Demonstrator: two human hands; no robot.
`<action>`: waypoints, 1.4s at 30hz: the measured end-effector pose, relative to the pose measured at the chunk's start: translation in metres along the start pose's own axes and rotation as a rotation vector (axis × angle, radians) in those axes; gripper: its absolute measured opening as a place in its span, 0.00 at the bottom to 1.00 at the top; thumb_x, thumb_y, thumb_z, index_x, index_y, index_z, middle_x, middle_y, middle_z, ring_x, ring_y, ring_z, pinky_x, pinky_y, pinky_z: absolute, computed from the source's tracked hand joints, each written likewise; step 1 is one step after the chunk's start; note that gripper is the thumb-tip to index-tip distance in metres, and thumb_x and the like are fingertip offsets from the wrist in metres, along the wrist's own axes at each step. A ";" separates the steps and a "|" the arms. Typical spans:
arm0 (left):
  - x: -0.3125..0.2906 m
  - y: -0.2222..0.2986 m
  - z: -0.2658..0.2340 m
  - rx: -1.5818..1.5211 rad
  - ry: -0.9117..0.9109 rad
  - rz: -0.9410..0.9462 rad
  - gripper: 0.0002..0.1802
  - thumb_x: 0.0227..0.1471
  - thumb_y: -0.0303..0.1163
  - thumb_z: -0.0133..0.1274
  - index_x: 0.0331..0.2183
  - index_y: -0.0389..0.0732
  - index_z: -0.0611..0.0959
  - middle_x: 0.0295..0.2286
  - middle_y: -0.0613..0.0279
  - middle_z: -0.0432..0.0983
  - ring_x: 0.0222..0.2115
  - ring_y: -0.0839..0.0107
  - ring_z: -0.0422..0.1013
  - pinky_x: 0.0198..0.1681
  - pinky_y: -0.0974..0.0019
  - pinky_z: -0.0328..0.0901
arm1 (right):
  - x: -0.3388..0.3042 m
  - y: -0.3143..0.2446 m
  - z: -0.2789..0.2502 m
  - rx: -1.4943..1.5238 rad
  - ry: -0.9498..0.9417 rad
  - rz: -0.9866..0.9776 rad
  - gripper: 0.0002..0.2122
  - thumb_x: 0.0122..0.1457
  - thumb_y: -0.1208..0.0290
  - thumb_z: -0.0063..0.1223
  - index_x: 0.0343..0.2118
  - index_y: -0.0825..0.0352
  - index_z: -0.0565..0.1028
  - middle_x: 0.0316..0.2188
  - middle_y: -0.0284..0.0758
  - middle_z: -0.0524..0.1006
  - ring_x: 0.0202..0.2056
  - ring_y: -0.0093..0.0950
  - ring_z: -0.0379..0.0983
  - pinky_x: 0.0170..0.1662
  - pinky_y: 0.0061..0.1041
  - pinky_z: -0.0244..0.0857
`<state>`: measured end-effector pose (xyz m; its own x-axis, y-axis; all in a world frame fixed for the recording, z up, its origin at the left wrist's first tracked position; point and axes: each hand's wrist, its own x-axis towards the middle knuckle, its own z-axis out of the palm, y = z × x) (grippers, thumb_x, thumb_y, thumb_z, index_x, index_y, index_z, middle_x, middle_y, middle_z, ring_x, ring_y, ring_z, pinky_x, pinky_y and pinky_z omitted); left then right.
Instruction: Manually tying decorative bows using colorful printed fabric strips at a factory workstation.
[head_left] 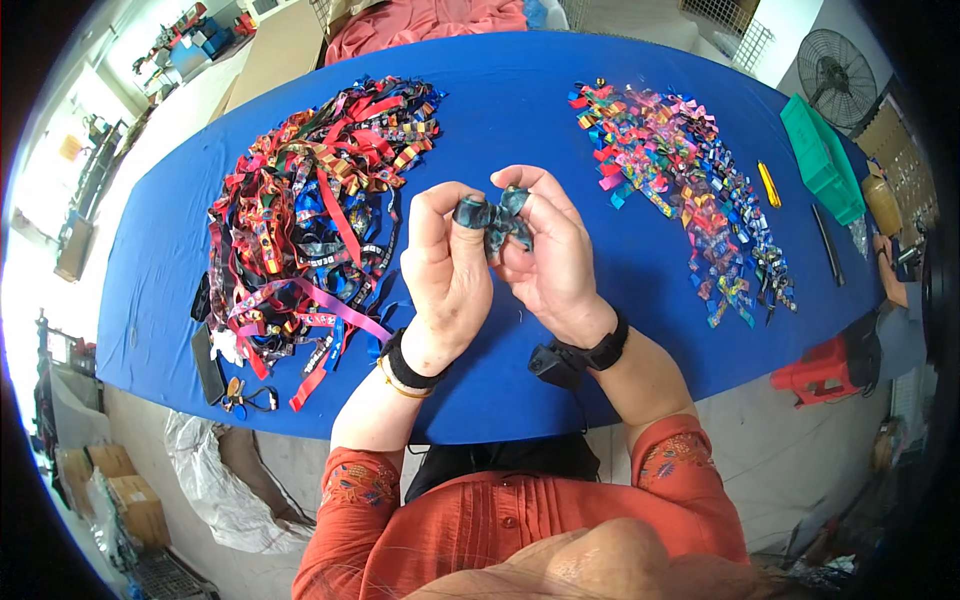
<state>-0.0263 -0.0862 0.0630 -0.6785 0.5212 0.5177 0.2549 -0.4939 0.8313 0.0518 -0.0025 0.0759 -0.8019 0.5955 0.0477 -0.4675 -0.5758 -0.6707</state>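
Between my two hands, above the middle of the blue-covered table (520, 380), is a dark teal patterned ribbon bow (495, 218). My left hand (447, 265) pinches its left loop, with the thumb laid over the ribbon. On the other side, my right hand (548, 245) grips the right loop and tail between thumb and curled fingers. Both hands are closed on the bow. To the left lies a large tangled heap of printed ribbon strips (300, 215), mostly red, black and blue. A spread of small, colourful ribbon bows (690, 190) covers part of the table's right side.
Farther right are a yellow cutter (768, 185), a black stick-like tool (829, 245) and a green plastic bin (822, 160). A dark flat block (208, 366) and a small keyring bunch (240, 398) lie at the left front edge. A fan (835, 75) stands beyond.
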 end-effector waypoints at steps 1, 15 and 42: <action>-0.002 0.001 0.000 0.145 0.011 0.138 0.05 0.63 0.27 0.50 0.41 0.37 0.74 0.28 0.65 0.75 0.24 0.82 0.69 0.26 0.75 0.65 | -0.002 -0.001 0.001 0.009 -0.005 0.009 0.09 0.65 0.72 0.37 0.44 0.63 0.69 0.17 0.26 0.66 0.11 0.15 0.55 0.13 0.17 0.44; 0.003 0.011 -0.010 0.523 -0.234 0.695 0.06 0.55 0.20 0.54 0.36 0.36 0.76 0.24 0.57 0.76 0.19 0.65 0.74 0.21 0.67 0.65 | -0.001 -0.004 0.006 -0.070 0.036 0.037 0.07 0.65 0.69 0.42 0.42 0.62 0.71 0.19 0.24 0.67 0.12 0.13 0.56 0.13 0.16 0.47; 0.011 0.019 0.000 -0.425 0.009 -0.341 0.06 0.65 0.31 0.47 0.41 0.41 0.74 0.24 0.69 0.72 0.18 0.85 0.64 0.19 0.80 0.56 | -0.001 0.000 0.003 -0.018 -0.023 0.051 0.11 0.69 0.63 0.42 0.44 0.65 0.69 0.19 0.28 0.69 0.12 0.13 0.53 0.14 0.17 0.45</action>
<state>-0.0287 -0.0900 0.0842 -0.6806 0.6959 0.2293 -0.2808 -0.5368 0.7956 0.0518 -0.0049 0.0783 -0.8329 0.5526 0.0295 -0.4192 -0.5952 -0.6856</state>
